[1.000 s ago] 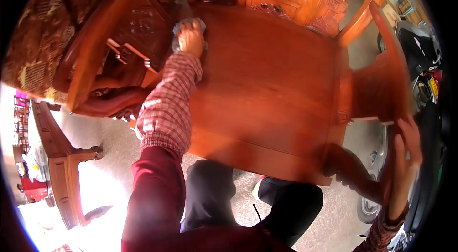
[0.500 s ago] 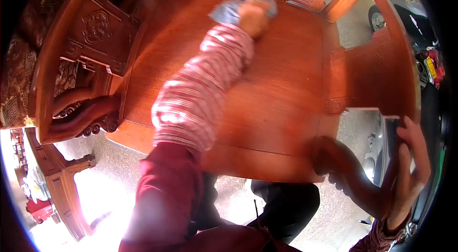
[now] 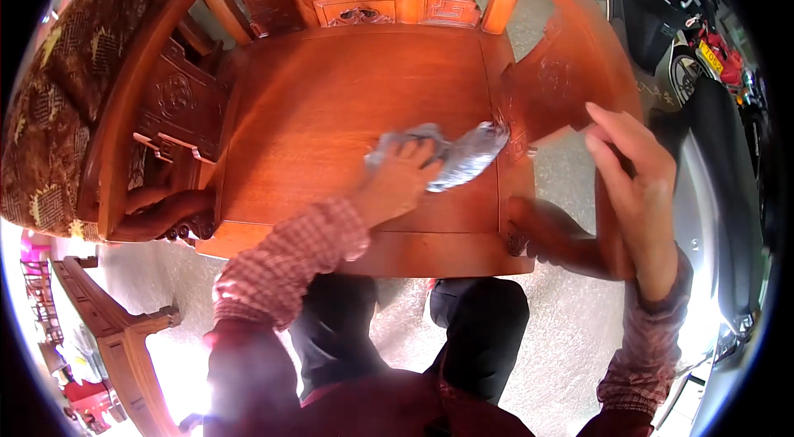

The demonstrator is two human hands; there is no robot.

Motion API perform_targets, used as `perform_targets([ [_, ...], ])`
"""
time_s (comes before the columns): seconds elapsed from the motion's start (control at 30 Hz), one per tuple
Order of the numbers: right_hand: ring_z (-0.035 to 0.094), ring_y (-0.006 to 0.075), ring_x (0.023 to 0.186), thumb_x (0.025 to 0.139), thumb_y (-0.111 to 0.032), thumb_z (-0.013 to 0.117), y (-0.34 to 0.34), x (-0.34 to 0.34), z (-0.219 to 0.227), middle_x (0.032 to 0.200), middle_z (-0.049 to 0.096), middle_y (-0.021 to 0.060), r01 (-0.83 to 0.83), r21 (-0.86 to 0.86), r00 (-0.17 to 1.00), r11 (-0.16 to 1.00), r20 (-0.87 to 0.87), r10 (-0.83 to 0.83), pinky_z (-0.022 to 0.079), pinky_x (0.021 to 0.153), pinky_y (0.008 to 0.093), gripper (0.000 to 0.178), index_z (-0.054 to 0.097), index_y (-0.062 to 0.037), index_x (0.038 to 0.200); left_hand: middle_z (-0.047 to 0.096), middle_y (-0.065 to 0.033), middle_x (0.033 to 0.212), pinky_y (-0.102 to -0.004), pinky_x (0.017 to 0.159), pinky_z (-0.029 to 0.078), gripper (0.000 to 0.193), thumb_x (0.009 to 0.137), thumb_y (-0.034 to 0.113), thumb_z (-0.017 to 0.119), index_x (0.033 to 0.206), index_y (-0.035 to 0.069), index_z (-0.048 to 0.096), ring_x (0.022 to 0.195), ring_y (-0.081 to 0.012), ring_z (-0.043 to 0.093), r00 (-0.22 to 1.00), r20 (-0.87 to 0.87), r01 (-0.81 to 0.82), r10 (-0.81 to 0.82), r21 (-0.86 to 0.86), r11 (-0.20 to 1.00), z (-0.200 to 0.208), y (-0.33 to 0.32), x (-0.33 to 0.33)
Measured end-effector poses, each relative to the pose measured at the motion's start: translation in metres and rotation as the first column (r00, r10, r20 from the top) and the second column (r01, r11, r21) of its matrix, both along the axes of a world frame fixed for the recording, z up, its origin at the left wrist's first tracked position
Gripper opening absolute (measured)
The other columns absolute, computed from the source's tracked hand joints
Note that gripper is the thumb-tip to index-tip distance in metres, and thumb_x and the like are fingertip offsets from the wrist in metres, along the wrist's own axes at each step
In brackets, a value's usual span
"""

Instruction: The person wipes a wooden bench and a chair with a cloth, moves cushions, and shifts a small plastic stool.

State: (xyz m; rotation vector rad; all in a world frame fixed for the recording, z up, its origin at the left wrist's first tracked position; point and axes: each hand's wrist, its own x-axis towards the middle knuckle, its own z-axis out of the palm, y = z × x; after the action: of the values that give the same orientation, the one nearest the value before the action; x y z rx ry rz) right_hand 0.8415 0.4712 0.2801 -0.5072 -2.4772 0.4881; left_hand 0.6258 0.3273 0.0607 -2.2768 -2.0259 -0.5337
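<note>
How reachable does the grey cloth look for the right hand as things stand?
Probably yes: the right hand looks empty, and one end of the grey cloth spreads toward it on the seat, uncovered by the left hand. The chair's right armrest may need clearing.

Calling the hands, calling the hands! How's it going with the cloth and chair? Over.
Left hand on grey cloth, grip unclear. Cloth on the chair seat. Right hand open, near armrest. Armrest borders seat's right side.
</note>
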Motion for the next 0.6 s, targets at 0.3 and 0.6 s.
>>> perform_targets([
  [0.3, 0.059, 0.0261, 0.069, 0.076, -0.001, 0.065, 0.007, -0.002, -0.006, 0.076, 0.061, 0.0140, -0.034, 0.152, 0.999, 0.988, 0.019, 0.032, 0.047, 0.074, 0.0314, 0.027, 0.063, 0.0027, 0.103, 0.066, -0.0201, 0.085, -0.0374, 0.069, 0.051, 0.028, 0.069, 0.009, 0.060, 0.096, 0.001, 0.062, 0.081, -0.0312, 0.065, 0.559, 0.672, -0.723, 0.486, 0.109, 0.682, 0.013, 0.021, -0.164],
  [0.6, 0.063, 0.0267, 0.083, 0.071, 0.003, 0.062, 0.006, -0.002, 0.002, 0.085, 0.065, 0.0131, -0.079, 0.133, 0.980, 0.988, 0.191, 0.053, 0.044, 0.091, 0.0387, 0.035, 0.062, 0.0008, 0.107, 0.065, -0.0086, 0.077, -0.0335, 0.065, 0.050, 0.032, 0.075, 0.031, 0.066, 0.100, 0.012, 0.061, 0.070, -0.0189, 0.062, 0.394, 0.919, -0.430, 0.015, 0.170, 0.887, -0.030, 0.233, -0.147],
])
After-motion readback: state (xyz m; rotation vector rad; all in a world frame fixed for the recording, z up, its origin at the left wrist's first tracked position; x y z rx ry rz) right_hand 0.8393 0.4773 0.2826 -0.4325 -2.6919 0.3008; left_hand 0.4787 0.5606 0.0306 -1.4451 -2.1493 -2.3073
